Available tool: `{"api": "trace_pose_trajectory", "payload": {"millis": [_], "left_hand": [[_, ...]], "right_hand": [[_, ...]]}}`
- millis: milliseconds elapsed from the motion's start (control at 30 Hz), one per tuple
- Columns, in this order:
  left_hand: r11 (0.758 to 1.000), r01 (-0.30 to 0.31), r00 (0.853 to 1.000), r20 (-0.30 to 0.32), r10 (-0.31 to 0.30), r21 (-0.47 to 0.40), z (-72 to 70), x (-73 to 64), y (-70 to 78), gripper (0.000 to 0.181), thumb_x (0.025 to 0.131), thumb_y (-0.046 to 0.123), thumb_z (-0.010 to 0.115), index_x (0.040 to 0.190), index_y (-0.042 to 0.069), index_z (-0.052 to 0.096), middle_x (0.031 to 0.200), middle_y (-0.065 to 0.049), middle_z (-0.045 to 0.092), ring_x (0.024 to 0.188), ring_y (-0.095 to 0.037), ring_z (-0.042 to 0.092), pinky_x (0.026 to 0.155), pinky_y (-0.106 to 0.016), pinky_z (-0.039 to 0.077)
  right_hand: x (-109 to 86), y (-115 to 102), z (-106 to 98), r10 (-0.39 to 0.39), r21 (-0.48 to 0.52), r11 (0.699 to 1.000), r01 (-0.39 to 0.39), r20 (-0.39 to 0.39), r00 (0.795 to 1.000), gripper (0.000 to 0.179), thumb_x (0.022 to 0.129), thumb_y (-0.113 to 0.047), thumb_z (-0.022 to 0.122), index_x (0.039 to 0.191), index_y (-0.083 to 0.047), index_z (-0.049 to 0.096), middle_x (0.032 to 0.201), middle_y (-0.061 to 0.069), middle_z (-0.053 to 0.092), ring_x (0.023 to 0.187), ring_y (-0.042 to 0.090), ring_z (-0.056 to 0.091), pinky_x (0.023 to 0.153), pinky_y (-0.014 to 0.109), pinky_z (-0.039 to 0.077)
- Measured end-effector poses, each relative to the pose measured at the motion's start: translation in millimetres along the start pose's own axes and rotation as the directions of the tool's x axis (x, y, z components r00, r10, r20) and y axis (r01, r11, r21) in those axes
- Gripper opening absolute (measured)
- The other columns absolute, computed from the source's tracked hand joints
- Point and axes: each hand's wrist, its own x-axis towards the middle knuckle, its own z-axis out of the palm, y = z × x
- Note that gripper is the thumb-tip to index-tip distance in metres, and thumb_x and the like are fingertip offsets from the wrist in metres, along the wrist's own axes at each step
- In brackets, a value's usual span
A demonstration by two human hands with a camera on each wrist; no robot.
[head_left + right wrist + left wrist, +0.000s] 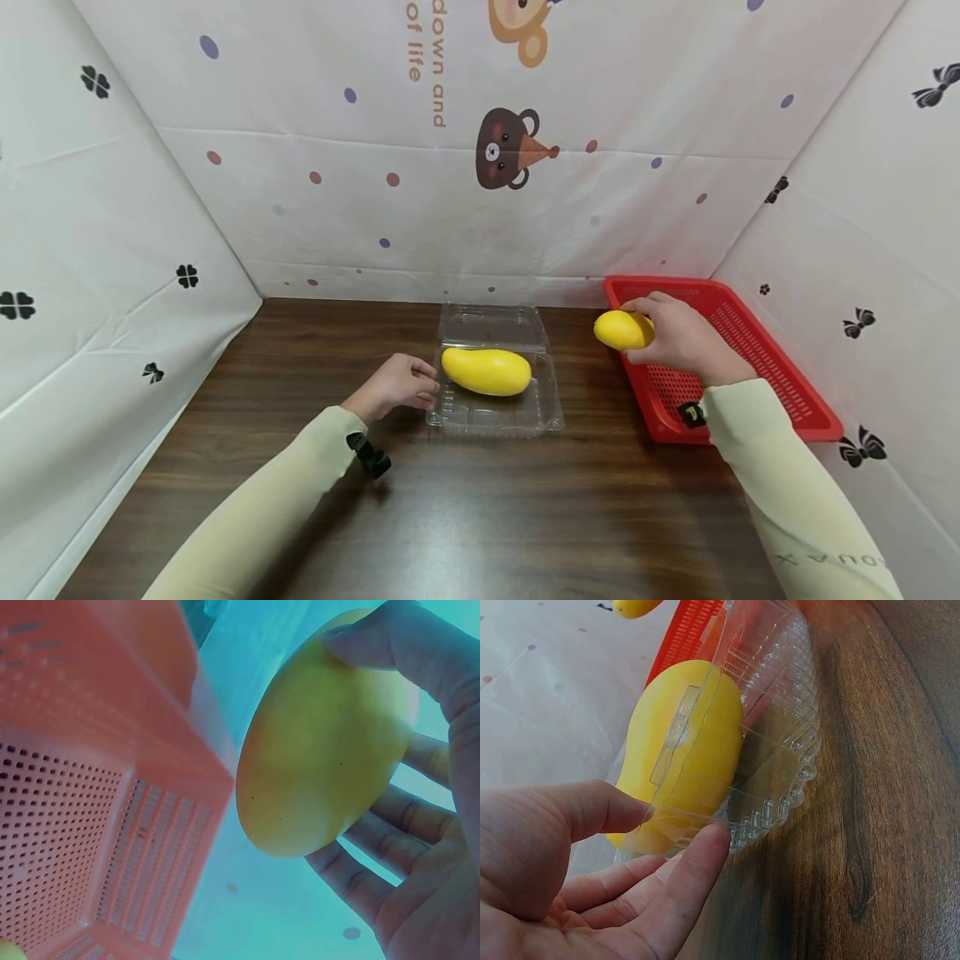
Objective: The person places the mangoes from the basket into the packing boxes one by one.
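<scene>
Close up by its wrist camera, the right hand has hold of a small yellow fruit. Its thumb presses on one side and its bent fingers go round the other, so the gap is just as wide as the fruit. The fruit sits out at the fingertips, left of the palm, and one smooth, round end pokes out past them. Hand and fruit are up over the left edge of a red basket full of little holes. Down in the basket, a bit of something yellow peeks into the right wrist view. The left hand holds no fruit. Its fingers bend a little, with a space between thumb and fingertips, right at the left side of a clear plastic box; I cannot tell if they touch it. That box has its lid laid back, and a big yellow fruit lies sideways in it, just to the right of the left hand. Box and basket stand apart on a dark brown wood table. Behind them is a white cloth with dots and a brown bear.
</scene>
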Motion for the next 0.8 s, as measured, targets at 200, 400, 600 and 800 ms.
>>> {"api": "trace_pose_trajectory", "payload": {"millis": [200,400,600,800], "left_hand": [[1.000,-0.003,1.000,0.000,0.003,-0.008,0.5,-0.5,0.3,0.039,0.096,0.001,0.068,0.131,-0.013,0.058,0.118,-0.029,0.069,0.084,-0.024,0.075,0.080,-0.040,0.066],[1.000,0.001,1.000,0.001,-0.001,-0.012,0.1,0.2,-0.3,0.039,0.096,0.001,0.068,0.131,-0.012,0.058,0.119,-0.029,0.068,0.085,-0.024,0.075,0.080,-0.040,0.066],[1.000,0.000,1.000,-0.001,0.000,-0.010,-0.3,0.3,-0.3,0.040,0.096,0.001,0.068,0.132,-0.012,0.057,0.120,-0.029,0.068,0.088,-0.027,0.075,0.081,-0.041,0.066],[0.999,-0.012,1.000,0.000,0.012,-0.038,2.3,-0.7,0.3,0.040,0.095,-0.002,0.067,0.131,-0.015,0.056,0.119,-0.032,0.068,0.078,-0.022,0.074,0.079,-0.041,0.066]], "right_hand": [[-0.2,-12,3,-0.022,0.001,1.000,0.022,-0.013,1.000,0.073,0.070,-0.028,0.092,0.135,-0.012,0.061,0.122,0.011,0.060,0.102,0.029,0.059,0.090,0.055,0.060],[0.5,-25,10,-0.075,-0.030,0.997,0.074,-0.023,0.997,0.068,0.071,-0.027,0.090,0.133,-0.014,0.062,0.117,0.007,0.060,0.097,0.026,0.059,0.085,0.050,0.061],[1.9,-40,15,-0.119,-0.033,0.992,0.118,-0.023,0.993,0.068,0.071,-0.028,0.090,0.132,-0.015,0.062,0.116,0.006,0.059,0.096,0.025,0.059,0.084,0.048,0.061],[3.1,-53,22,-0.167,-0.032,0.986,0.166,-0.042,0.985,0.066,0.069,-0.029,0.090,0.129,-0.017,0.065,0.114,0.003,0.060,0.094,0.022,0.059,0.083,0.043,0.060]]}}
